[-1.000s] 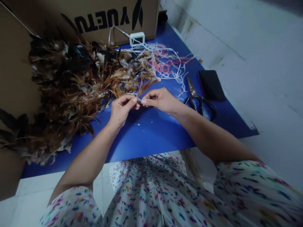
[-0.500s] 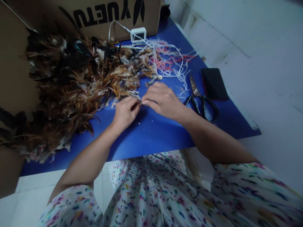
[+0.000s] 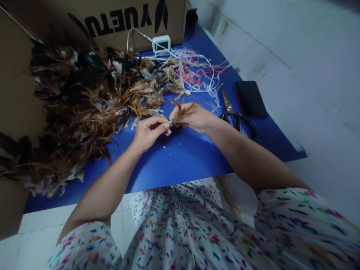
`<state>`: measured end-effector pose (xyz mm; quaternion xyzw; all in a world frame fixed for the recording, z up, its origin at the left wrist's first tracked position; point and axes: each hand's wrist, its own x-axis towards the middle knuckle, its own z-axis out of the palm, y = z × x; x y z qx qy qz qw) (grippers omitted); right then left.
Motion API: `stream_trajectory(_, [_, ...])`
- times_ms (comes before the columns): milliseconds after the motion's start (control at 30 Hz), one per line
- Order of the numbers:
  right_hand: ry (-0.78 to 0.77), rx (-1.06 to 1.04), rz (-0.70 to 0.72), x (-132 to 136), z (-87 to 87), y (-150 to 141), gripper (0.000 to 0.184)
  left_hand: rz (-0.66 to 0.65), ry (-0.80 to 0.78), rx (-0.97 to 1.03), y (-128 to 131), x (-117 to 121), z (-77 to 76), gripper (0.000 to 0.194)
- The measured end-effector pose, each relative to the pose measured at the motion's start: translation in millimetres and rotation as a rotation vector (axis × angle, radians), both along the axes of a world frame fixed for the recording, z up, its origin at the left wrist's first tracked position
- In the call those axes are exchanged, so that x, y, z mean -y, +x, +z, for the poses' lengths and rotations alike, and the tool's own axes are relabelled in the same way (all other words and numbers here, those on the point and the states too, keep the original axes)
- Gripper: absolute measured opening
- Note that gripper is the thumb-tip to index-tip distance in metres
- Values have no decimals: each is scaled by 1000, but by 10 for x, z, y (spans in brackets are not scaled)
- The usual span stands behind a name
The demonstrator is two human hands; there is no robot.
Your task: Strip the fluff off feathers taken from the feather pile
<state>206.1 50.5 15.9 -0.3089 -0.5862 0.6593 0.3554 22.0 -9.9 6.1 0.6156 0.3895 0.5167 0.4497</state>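
A small brown feather tuft (image 3: 182,111) stands up between my two hands above the blue table. My left hand (image 3: 147,133) is closed in a pinch at the tuft's pale base. From the other side, my right hand (image 3: 197,118) holds the same tuft, its thumb and fingers closed at the base with the plumes lying over them. Just beyond my hands spreads a large heap of brown and black feathers (image 3: 107,93). Scissors (image 3: 229,107) with black handles lie to the right, partly behind my right forearm.
Tangled white and red plastic strips (image 3: 197,71) lie at the back, near a small white device (image 3: 161,44) with a dark screen. A dark phone (image 3: 251,99) rests by the right edge of the blue table (image 3: 185,161). A cardboard box (image 3: 135,22) stands behind.
My right hand has turned, and the brown feather tuft now shows between my hands. My left hand has shifted its fingers and still pinches near the same spot.
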Motion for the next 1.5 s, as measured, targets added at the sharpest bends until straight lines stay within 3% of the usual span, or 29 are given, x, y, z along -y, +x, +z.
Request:
stream_trajectory(100, [12, -40, -67, 41, -28, -69, 42, 87, -67, 111, 12, -24, -29, 32])
stream_trajectory(267, [131, -56, -198, 148, -4, -133, 40, 238, -27, 73, 13, -37, -74, 28])
stream_trajectory(433, [256, 6, -324, 238, 19, -180, 36, 370, 108, -88, 16, 7, -76, 20])
stream_trajectory(633, [259, -24, -410, 291, -8, -287, 34, 489, 333, -343, 53, 83, 17, 14])
stream_trajectory(833, [251, -20, -455, 255, -82, -309, 32, 445, 400, -376, 69, 100, 40, 14])
stream_trajectory(933, [235, -18, -431, 230, -53, -258, 30, 369, 322, -321, 44, 84, 27, 20])
stream_trajectory(1167, [145, -51, -304, 196, 57, -173, 35, 246, 36, 21, 41, 36, -32, 31])
stream_trajectory(1500, [115, -53, -226, 165, 35, -136, 36, 227, 8, 88, 39, 8, -30, 38])
